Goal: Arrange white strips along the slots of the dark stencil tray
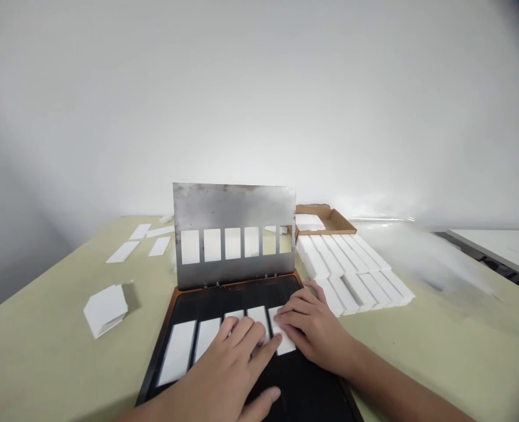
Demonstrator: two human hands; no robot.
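Observation:
A shallow black tray (246, 298) with an orange-brown edge lies in front of me. Hinged to its back, a metal plate (237, 208) with a row of rectangular windows stands upright. Several white cards lie side by side in the tray, among them a leftmost card (177, 353) and a rightmost card (286, 344). My left hand (233, 366) is over the middle cards, partly hiding them; its index finger reaches to the rightmost card and its thumb is apart. My right hand (314, 328) rests its outstretched fingers on that same card, holding nothing.
On the left of the table (53, 328) sits a stack of white cards (105, 310), with several loose white pieces (123, 252) behind it. To the right are rows of white stacks (351, 258), an open cardboard box (336, 223) and clear plastic wrap (430, 258).

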